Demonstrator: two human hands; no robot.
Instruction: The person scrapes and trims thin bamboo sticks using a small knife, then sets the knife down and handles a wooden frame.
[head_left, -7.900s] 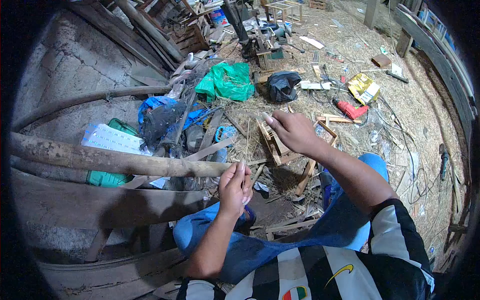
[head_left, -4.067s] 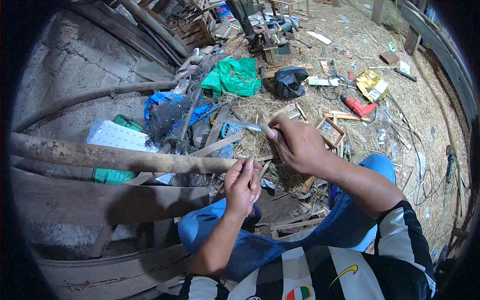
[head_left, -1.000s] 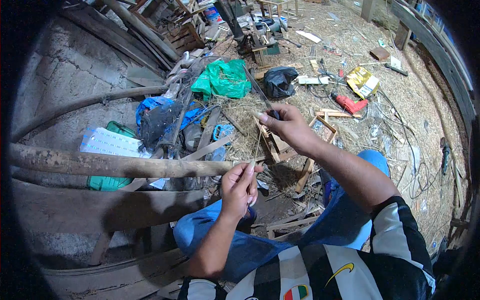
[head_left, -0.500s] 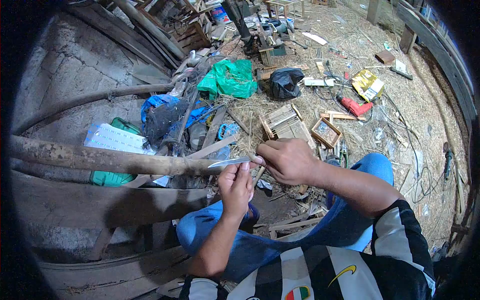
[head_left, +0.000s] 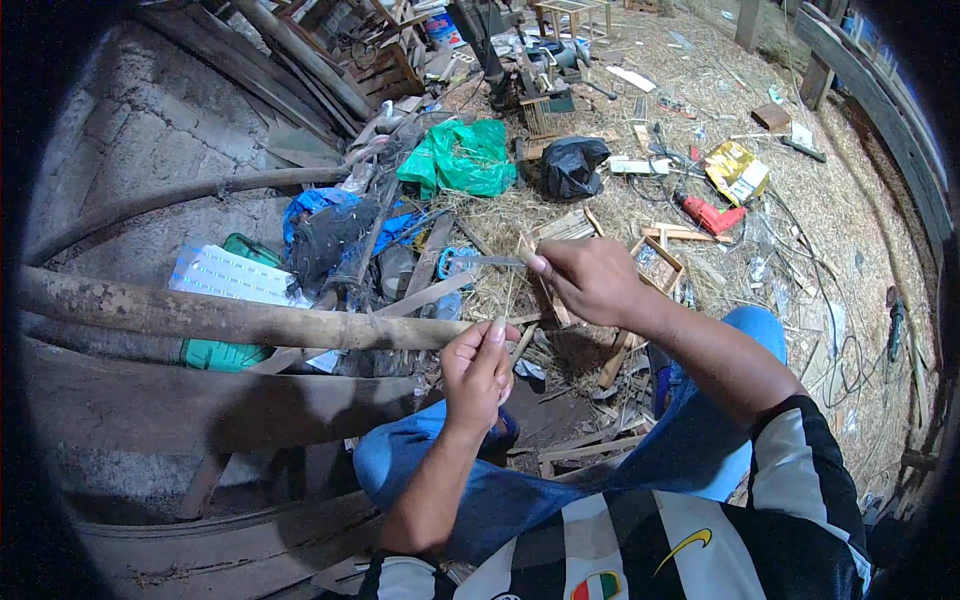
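Note:
My left hand (head_left: pixel 476 375) is closed on a thin strip (head_left: pixel 511 292), pinched between thumb and fingers and pointing up, beside the end of a bamboo pole (head_left: pixel 230 318). Up and to the right of it, my right hand (head_left: pixel 588 280) is wrapped round the handle of a knife (head_left: pixel 490 260), whose blade points left. The handle is mostly hidden by my fingers. Blade and left hand are apart. Behind my right hand lie a slatted wooden frame (head_left: pixel 566 226) and a small wooden box (head_left: pixel 658 268), both partly covered.
A green plastic bag (head_left: pixel 458 158) and a black bag (head_left: pixel 573 167) lie ahead on the straw-strewn ground. A red drill (head_left: pixel 710 213), a yellow packet (head_left: pixel 736 172) and cables are at the right. A wooden board (head_left: pixel 210 400) runs below the pole at the left.
From low at my left fingers half a second ago, my right hand has moved up and away with the knife. My left hand has stayed nearly in place, still holding the strip.

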